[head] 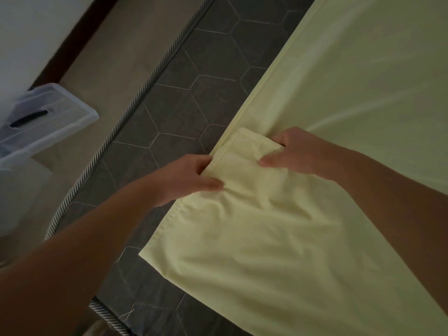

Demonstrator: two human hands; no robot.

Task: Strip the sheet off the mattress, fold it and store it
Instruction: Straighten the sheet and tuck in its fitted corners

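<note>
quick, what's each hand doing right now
Left hand: closed, pinching the hemmed edge of the yellow sheet.
Right hand: closed, gripping a folded-over corner of the same sheet.

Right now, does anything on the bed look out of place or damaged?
Nothing looks damaged. The yellow sheet lies askew across the grey mattress, bunched where the left hand and right hand grip it.

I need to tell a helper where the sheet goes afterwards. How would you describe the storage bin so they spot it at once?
Start from the dark mattress with hexagon stitching and a rope-like corded edge. Look past that edge to the floor on the left side of the view, beside the wall. There stands the storage bin: a clear plastic box with a lid and a dark handle slot, the only see-through thing there.
</note>
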